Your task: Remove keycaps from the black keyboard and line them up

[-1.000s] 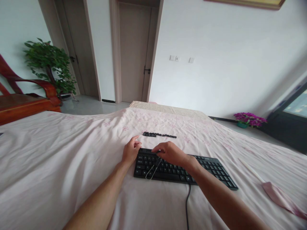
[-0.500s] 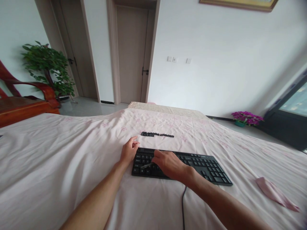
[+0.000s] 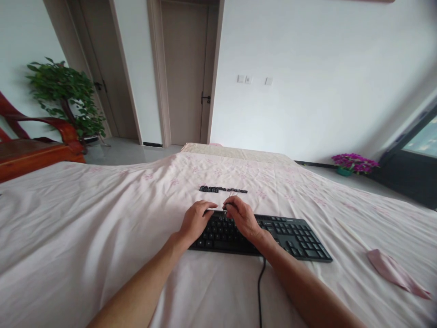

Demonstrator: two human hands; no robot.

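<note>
A black keyboard [image 3: 300, 237] lies on the pale pink cloth, with keys in place over much of it. My right hand [image 3: 242, 216] is above its rear edge, fingers closed on a thin metal tool that looks like tweezers; only bits of it show. A small dark piece is at those fingertips, too small to name. Close by on the left, my left hand [image 3: 196, 221] is over the keyboard's left rear corner, its thumb and index finger apart with nothing seen between them. Loose black keycaps [image 3: 209, 189] lie in a row behind the keyboard.
The floral cloth [image 3: 136, 218] has folds and ripples. A black cable [image 3: 260, 291] runs from the keyboard's front edge toward me. At right lies a pink fabric piece [image 3: 396, 273] on a thin stick. A wooden chair [image 3: 41, 146] and a leafy plant [image 3: 64, 91] stand at left.
My right hand has moved up from the left-hand keys to the keyboard's rear edge, with the tool turned. My left hand has shifted right, close to it. The view has tilted slightly.
</note>
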